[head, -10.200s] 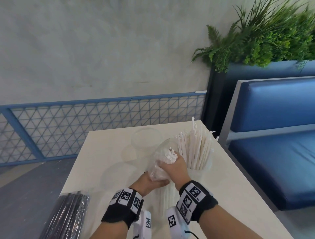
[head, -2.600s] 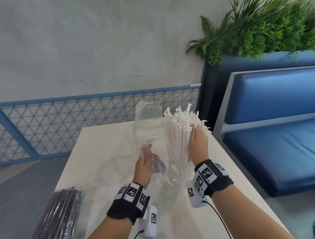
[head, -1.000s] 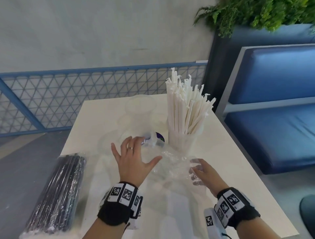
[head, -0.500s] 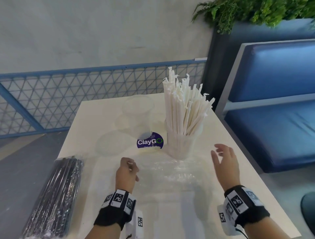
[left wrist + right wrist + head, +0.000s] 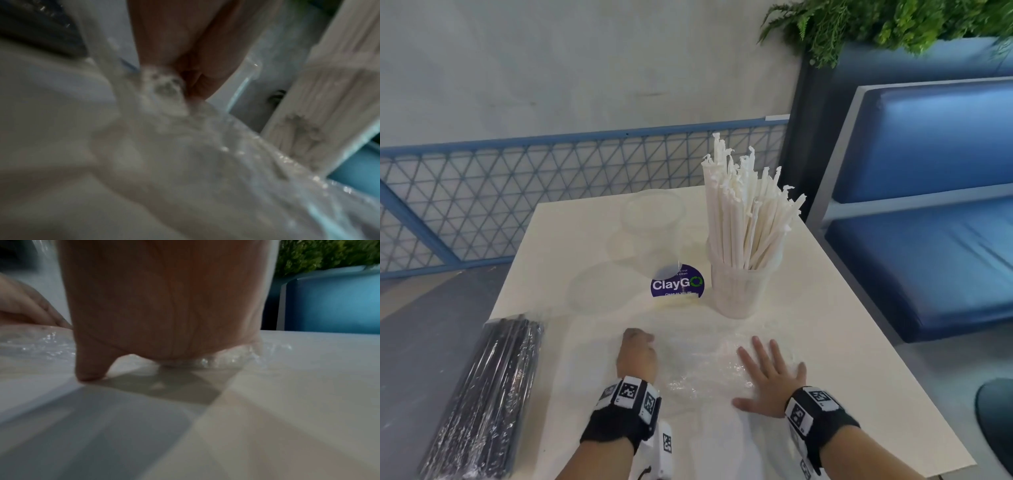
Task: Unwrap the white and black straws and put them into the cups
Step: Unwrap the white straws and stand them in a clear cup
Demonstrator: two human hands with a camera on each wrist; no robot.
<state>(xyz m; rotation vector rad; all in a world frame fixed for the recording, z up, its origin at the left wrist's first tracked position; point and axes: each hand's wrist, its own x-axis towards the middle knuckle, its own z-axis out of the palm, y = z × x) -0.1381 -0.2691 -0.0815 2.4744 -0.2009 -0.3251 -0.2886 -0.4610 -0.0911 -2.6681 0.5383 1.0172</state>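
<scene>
White straws (image 5: 744,209), each in its own paper sleeve, stand bunched in a clear cup (image 5: 739,291) toward the far right of the table (image 5: 859,359), fanning out above the rim. Just left of it a second clear cup (image 5: 654,233) stands empty, and a clear lid (image 5: 599,287) lies flat nearer the left, beside a round purple sticker (image 5: 677,282). The black straws (image 5: 486,394) lie in their sealed plastic pack at the near left edge of the table, part of the pack overhanging it.

Between the two hands a crumpled clear wrapper (image 5: 702,363) is spread on the near table. The right hand (image 5: 770,373) lies flat on its right end, fingers straight and spread, pressing it down. The left hand (image 5: 637,353) is curled into a loose fist at the wrapper's left end; the blurred left wrist view suggests a gather of film pinched under the fingers, though I cannot be sure of the grip.

By my reading the white half is done and the wrapper is being flattened or cleared before the black pack is taken up. The risks follow from that: the film is light and springy, so it may puff back up or slide off the smooth table once released. A sweep of the right hand toward the far side could knock the top-heavy cup of straws. The overhanging black pack could be nudged to the floor by the left forearm.
</scene>
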